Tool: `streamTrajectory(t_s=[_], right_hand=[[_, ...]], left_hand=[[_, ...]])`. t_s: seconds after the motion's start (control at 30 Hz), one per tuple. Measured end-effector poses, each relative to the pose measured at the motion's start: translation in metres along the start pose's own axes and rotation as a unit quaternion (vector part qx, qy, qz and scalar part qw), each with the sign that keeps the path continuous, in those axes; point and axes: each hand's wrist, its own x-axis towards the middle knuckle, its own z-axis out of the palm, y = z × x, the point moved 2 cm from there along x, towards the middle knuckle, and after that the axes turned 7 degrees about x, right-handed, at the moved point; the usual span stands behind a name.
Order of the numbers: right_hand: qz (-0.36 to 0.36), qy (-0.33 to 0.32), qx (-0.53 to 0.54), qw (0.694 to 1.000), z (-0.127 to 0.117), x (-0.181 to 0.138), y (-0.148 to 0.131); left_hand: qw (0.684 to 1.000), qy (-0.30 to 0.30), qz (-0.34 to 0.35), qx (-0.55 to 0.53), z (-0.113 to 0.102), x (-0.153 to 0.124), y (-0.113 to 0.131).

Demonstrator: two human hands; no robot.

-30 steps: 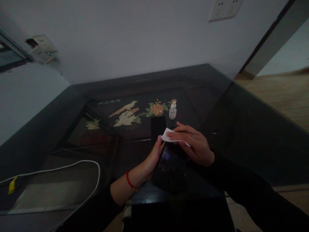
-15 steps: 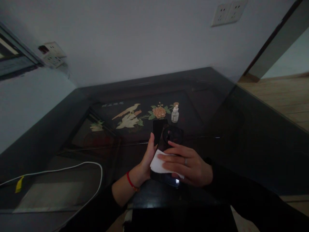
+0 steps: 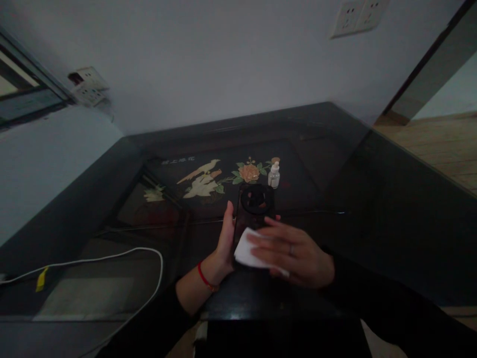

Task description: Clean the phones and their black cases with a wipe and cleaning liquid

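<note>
My left hand (image 3: 223, 248), with a red cord at its wrist, grips a dark phone (image 3: 241, 219) along its left side; a fingertip shows at the right edge. The phone's back faces up, and a large round camera ring (image 3: 255, 199) sits at its top end. In my right hand (image 3: 298, 253) is a folded white wipe (image 3: 246, 251), pressed by the fingers against the lower part of the phone; whether it is paper or cloth I cannot tell. A small clear bottle (image 3: 274, 178) with a white dropper cap stands just beyond the phone.
The glossy black table (image 3: 335, 164) bears an inlaid bird-and-flower picture (image 3: 203, 184). A white cable (image 3: 112, 257) with a yellow tag (image 3: 41, 279) curves across the left side. Wall sockets (image 3: 359, 19) are at the upper right, and more sockets (image 3: 89, 84) at the left.
The phone has turned more upright, its ring now farther left and covering the dark rectangular thing seen behind it before. The right hand stays on its lower part with the wipe.
</note>
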Motion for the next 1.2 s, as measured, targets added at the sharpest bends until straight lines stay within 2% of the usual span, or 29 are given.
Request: streamTrajectory(t_s=[0.07,0.1,0.13,0.23,0.3,0.37,0.43,0.53,0.6,0.63,0.7,0.73,0.77,0.8,0.83,0.87,0.93,1.0,1.13,1.2], right_hand=[[0.082,0.039,-0.024,0.996,-0.007,-0.004,0.011],[0.093,0.047,-0.024,0.994,-0.009,-0.006,0.015],[0.086,0.043,-0.017,0.995,-0.009,-0.006,0.015],[0.004,0.002,0.029,1.0,-0.006,-0.004,0.008],[-0.012,0.0,0.043,0.999,-0.005,-0.003,0.005],[0.043,0.039,0.043,0.997,-0.009,-0.006,0.01],[0.149,0.097,0.041,0.983,-0.015,-0.012,0.024],[0.317,0.188,0.076,0.926,-0.02,-0.026,0.053],[0.409,0.263,0.151,0.861,-0.018,-0.035,0.071],[0.452,0.3,0.203,0.815,-0.015,-0.04,0.08],[0.47,0.325,0.237,0.786,-0.008,-0.045,0.091],[0.474,0.335,0.256,0.773,-0.004,-0.046,0.095],[0.474,0.341,0.273,0.765,-0.001,-0.046,0.098],[0.474,0.347,0.292,0.755,0.002,-0.046,0.1],[0.475,0.352,0.311,0.744,0.004,-0.046,0.101],[0.475,0.355,0.329,0.735,0.005,-0.046,0.101],[0.476,0.357,0.359,0.719,0.007,-0.046,0.101],[0.477,0.354,0.381,0.709,0.007,-0.046,0.099],[0.482,0.338,0.401,0.701,0.005,-0.043,0.097],[0.485,0.326,0.406,0.703,0.005,-0.042,0.095]], left_hand=[[1.0,-0.006,0.016,-0.002,-0.003,0.001,0.002],[1.0,-0.009,0.018,-0.003,-0.004,0.001,0.002],[1.0,-0.01,0.017,-0.003,-0.006,0.001,0.003],[1.0,-0.015,0.016,-0.013,-0.008,0.0,0.008],[0.999,-0.018,0.018,-0.028,-0.008,-0.001,0.012],[0.999,-0.018,0.03,-0.041,-0.006,-0.002,0.017],[0.998,-0.013,0.045,-0.041,-0.004,-0.004,0.024],[0.998,0.0,0.062,-0.006,-0.004,-0.007,0.037],[0.995,0.011,0.091,0.041,-0.006,-0.01,0.047],[0.992,0.013,0.095,0.076,-0.008,-0.013,0.052],[0.982,0.05,0.088,0.162,-0.016,-0.019,0.059],[0.967,0.086,0.084,0.226,-0.021,-0.022,0.063],[0.937,0.122,0.078,0.317,-0.026,-0.026,0.066],[0.884,0.161,0.079,0.432,-0.031,-0.029,0.069],[0.803,0.207,0.106,0.548,-0.035,-0.031,0.074],[0.767,0.232,0.126,0.585,-0.039,-0.033,0.077],[0.714,0.262,0.142,0.634,-0.045,-0.033,0.082],[0.637,0.297,0.123,0.7,-0.048,-0.028,0.084],[0.534,0.361,0.067,0.762,-0.05,-0.01,0.084],[0.493,0.38,0.053,0.781,-0.049,0.001,0.081]])
